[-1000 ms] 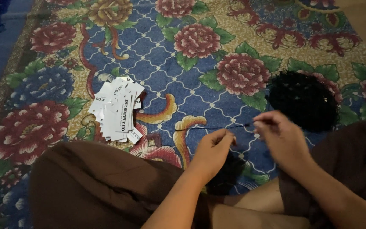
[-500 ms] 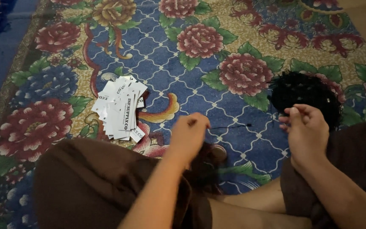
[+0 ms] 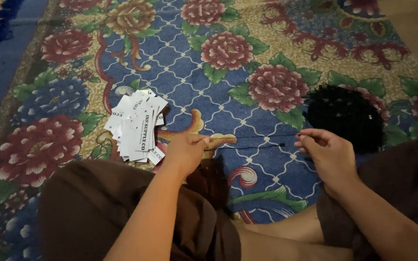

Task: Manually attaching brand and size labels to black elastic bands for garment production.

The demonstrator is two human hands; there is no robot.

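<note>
Two hands are in sight, the left hand (image 3: 187, 152) and the right hand (image 3: 329, 153), with one thin black string (image 3: 247, 140) between them. One heap of white paper tags (image 3: 136, 126) lies on the one flowered carpet (image 3: 247, 43) (too overlapped to count singly). One dark pile of strings (image 3: 347, 116).

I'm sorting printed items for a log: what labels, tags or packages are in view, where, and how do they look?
Pile of tags: on the floral carpet, just beyond the left hand; small white rectangles with dark print, fanned and overlapping.
No packages, signs or screens show.
</note>
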